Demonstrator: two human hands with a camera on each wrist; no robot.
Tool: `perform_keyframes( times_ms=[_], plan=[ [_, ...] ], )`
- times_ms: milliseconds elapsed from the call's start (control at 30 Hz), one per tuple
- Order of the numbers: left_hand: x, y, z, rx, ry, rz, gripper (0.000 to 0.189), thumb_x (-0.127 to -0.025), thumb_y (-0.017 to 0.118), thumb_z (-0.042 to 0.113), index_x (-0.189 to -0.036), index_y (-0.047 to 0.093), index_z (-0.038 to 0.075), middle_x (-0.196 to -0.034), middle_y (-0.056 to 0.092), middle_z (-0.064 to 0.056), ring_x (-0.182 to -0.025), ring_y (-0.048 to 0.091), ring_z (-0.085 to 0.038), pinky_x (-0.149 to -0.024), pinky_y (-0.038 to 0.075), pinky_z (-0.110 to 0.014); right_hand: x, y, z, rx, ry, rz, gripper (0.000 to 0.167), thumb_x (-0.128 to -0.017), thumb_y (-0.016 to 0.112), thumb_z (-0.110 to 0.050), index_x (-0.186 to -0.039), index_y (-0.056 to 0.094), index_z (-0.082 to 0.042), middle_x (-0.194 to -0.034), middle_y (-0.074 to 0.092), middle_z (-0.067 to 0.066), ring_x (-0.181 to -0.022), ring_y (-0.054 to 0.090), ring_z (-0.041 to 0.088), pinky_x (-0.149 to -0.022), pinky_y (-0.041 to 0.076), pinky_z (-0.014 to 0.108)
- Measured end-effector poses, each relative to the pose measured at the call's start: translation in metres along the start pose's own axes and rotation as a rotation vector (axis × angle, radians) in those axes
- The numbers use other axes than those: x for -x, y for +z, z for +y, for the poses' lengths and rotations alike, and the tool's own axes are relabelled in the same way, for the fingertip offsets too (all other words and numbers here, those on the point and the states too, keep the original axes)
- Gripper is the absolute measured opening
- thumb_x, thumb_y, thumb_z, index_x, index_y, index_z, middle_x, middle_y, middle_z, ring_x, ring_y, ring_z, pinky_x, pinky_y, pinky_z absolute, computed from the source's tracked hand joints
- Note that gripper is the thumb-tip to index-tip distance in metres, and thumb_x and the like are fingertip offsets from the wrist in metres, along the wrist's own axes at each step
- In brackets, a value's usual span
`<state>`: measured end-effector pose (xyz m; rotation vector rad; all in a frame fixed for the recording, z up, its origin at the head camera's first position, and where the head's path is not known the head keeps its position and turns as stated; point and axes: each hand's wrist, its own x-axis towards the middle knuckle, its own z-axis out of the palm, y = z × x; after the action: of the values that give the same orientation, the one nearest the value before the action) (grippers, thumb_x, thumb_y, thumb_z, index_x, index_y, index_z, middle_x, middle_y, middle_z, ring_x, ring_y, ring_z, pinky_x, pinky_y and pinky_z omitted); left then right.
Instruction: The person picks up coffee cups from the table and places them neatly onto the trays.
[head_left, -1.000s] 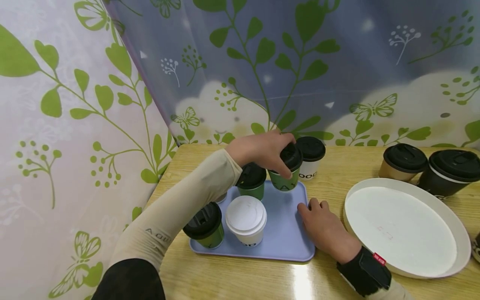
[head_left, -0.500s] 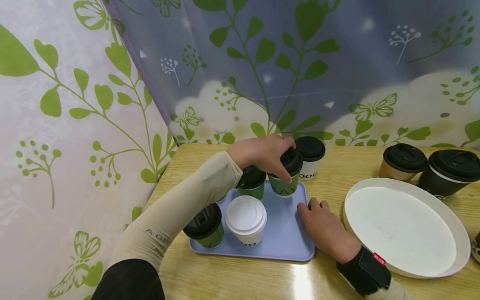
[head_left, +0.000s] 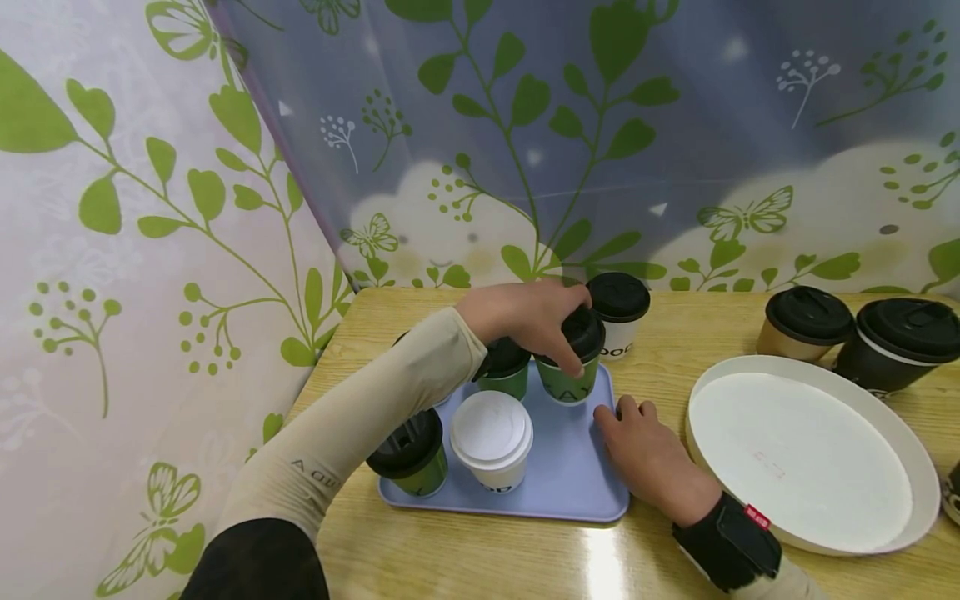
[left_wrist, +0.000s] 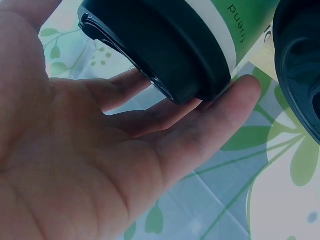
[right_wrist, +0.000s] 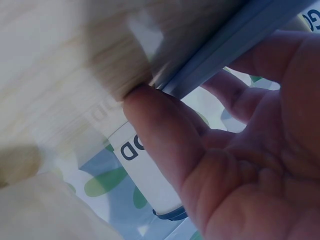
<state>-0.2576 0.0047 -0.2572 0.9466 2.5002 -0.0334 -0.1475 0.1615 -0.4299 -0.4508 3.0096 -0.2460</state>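
Note:
My left hand (head_left: 528, 317) holds a green paper cup (head_left: 567, 383) by its black lid (left_wrist: 160, 47), fingers and thumb around the rim. The cup is upright at the far right corner of the lavender tray (head_left: 577, 467); whether its base touches the tray I cannot tell. My right hand (head_left: 648, 454) rests at the tray's right edge, with fingers (right_wrist: 160, 125) touching that edge and the table. Also on the tray are a white-lidded cup (head_left: 492, 442), a black-lidded green cup (head_left: 408, 454) and a dark green cup (head_left: 504, 375), partly behind my left hand and sleeve.
A white cup with a black lid (head_left: 619, 312) stands just beyond the tray. To the right lies a round white tray (head_left: 810, 450), with a tan cup (head_left: 802, 325) and a black cup (head_left: 892, 346) behind it. A patterned cloth wall (head_left: 480, 200) borders the table's back.
My left hand has lowered the green cup slightly, toward the tray's surface. The right hand stays at the tray's edge, and the other cups have not moved.

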Motion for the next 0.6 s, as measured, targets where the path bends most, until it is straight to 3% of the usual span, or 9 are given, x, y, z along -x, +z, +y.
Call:
perform_keyframes(
  times_ms=[600],
  plan=[
    [-0.0036,0.0028,-0.0057,0.01,-0.02,0.004,0.095,-0.086,0.08,0.054,-0.16,0.031,0.021,-0.158,0.04,-0.003,-0.141,0.044,-0.019,-0.106,0.044,-0.04,0.0011,0.0002,-0.0002,0.023,-0.02,0.025,0.019,-0.104,0.061,-0.008,-0.121,0.058,-0.001,-0.109,0.054,0.025,-0.09,0.052,0.037,-0.065,0.053,0.045]
  ],
)
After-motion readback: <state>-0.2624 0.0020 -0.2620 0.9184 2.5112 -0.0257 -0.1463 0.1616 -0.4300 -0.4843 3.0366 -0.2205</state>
